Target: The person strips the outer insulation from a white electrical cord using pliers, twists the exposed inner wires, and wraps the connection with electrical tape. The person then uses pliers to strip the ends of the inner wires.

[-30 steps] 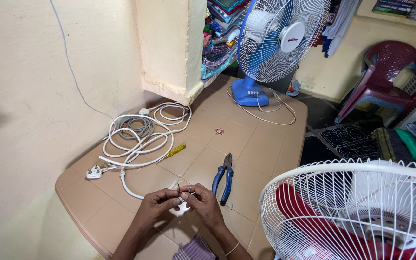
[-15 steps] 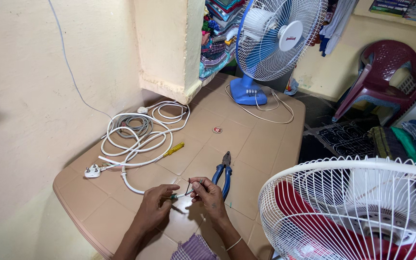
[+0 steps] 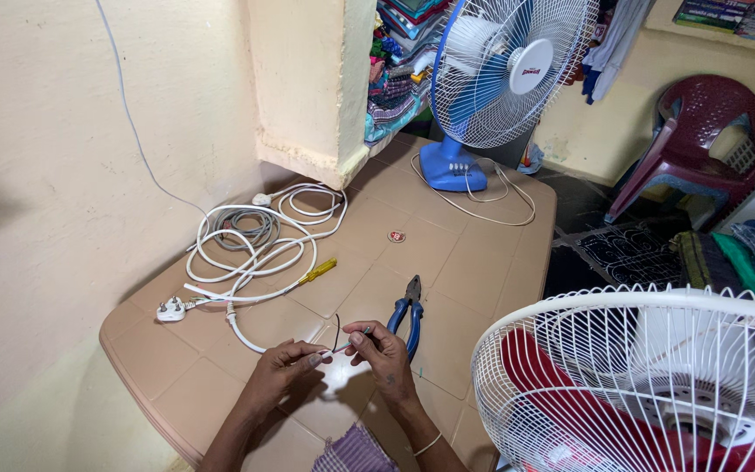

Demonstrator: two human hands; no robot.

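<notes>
Two hands pinch thin dark wire (image 3: 337,330) above counter (image 3: 220,385): left hand (image 3: 286,365), right hand (image 3: 382,350); blue pliers (image 3: 408,315) just beside.

Even daylight, soft shadows, sharp focus

Head view, down over table (image 3: 482,262)

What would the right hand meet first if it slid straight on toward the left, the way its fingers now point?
Probably the left hand: the right hand points across at it, with only a thin dark wire between their fingertips. Depth is unclear, but they look nearly touching.
</notes>
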